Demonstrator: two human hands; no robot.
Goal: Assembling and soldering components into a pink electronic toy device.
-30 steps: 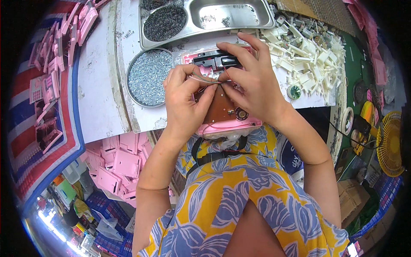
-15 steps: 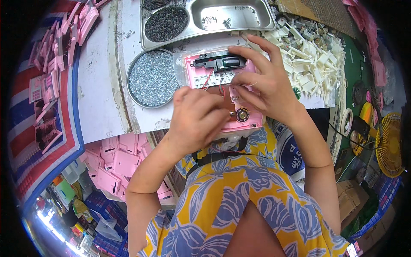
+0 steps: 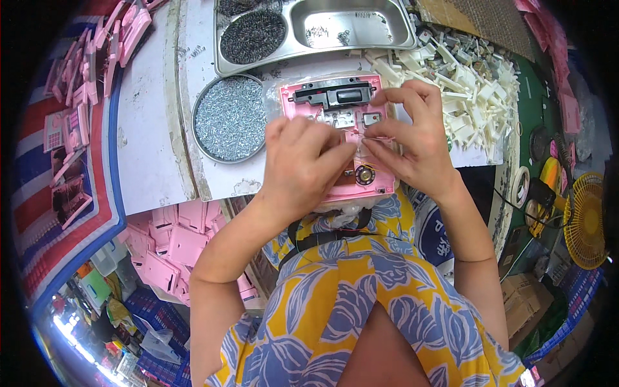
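A pink plastic housing (image 3: 303,103) lies flat on the white worktop, inner side up, with a black bar part (image 3: 332,95) near its far edge and a small round metal piece (image 3: 365,175) near its front. My left hand (image 3: 298,164) rests over the housing's middle, fingers curled, its fingertips meeting those of my right hand (image 3: 412,138). My right hand lies over the housing's right side and pinches a thin pink wire between thumb and forefinger at the centre.
A round metal dish of small screws (image 3: 230,118) sits left of the housing. A steel compartment tray (image 3: 348,26) holds dark springs behind it. A heap of white plastic parts (image 3: 464,77) lies right. Pink housings (image 3: 167,245) pile below the worktop's edge. A yellow fan (image 3: 587,219) stands far right.
The housing went from held up in both hands to lying flat on the worktop. Both hands moved onto its middle, fingertips together on the wire.
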